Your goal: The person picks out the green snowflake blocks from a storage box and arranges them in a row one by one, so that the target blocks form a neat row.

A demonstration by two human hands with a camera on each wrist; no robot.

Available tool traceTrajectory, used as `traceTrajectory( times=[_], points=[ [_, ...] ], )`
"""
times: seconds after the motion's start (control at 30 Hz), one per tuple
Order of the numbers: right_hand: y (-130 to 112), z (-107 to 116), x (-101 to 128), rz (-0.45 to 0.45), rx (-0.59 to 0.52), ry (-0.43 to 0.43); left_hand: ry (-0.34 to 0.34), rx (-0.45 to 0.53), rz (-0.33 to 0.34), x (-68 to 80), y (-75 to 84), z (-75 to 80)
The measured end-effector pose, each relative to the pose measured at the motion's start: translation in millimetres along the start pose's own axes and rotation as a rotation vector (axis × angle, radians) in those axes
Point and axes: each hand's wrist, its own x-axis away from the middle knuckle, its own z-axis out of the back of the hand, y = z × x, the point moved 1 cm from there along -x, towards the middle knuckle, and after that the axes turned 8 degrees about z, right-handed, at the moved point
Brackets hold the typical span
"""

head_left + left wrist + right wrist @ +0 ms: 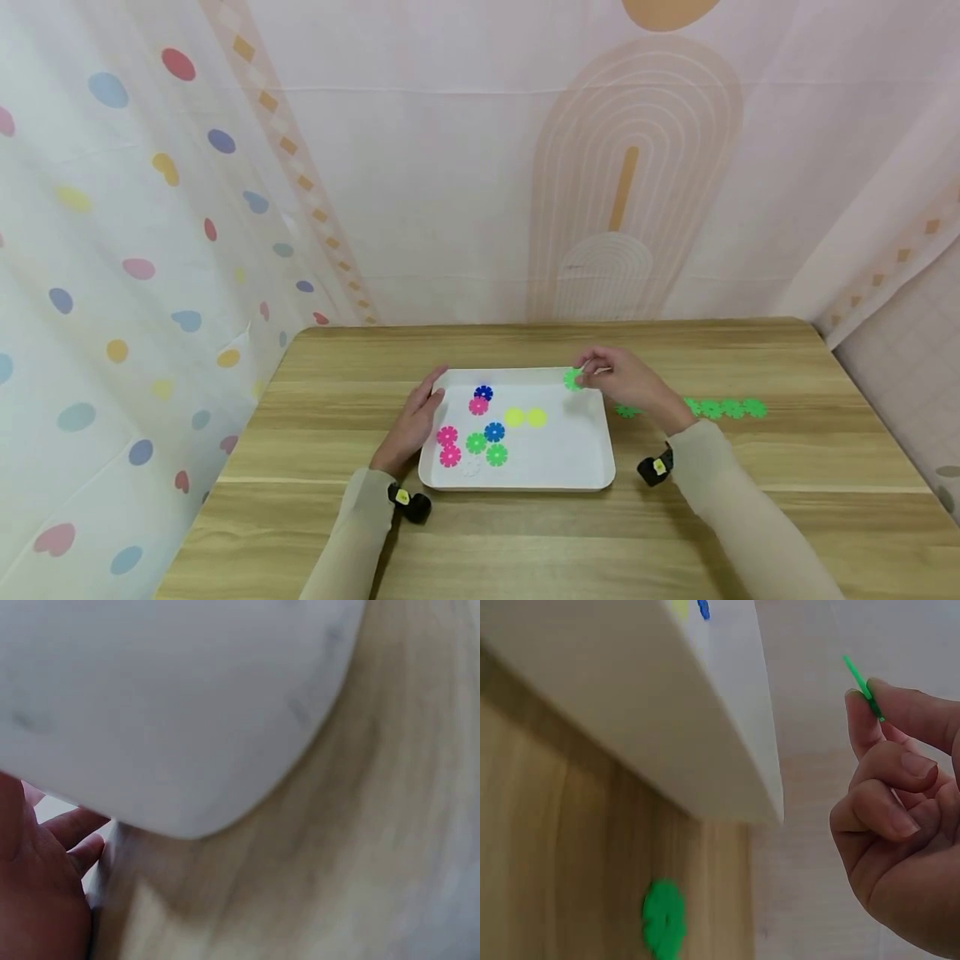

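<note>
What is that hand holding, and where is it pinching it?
The right hand pinches a green snowflake disc by its edge, between thumb and forefinger. The left hand holds nothing; it rests against the white tray.

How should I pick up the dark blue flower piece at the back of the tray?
The dark blue piece lies flat in the white tray, its edge seemingly touching a pink piece. Come from straight above and pinch its outer rim on two opposite sides, away from the pink one. The right hand grips a green piece thin-edge between thumb and finger, which probably works here too.
</note>
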Motion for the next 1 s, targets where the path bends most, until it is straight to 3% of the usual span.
traceTrajectory(
  times=[0.3, 0.53, 0.8, 1.0],
  points=[
    [32, 39, 37, -0.084, 0.005, 0.107, 0.017, -0.017, 0.0, -0.2, 0.3, 0.3],
    [56, 74, 73, -0.141, 0.069, 0.202, 0.019, -0.006, 0.012, -0.3, -0.5, -0.2],
    [76, 107, 112, -0.17, 0.088, 0.311, 0.018, 0.01, 0.028, -0.6, -1.5, -0.7],
    [94, 125, 137, -0.186, 0.005, 0.376, 0.023, -0.007, 0.016, -0.1, -0.7, -1.5]
  ],
)
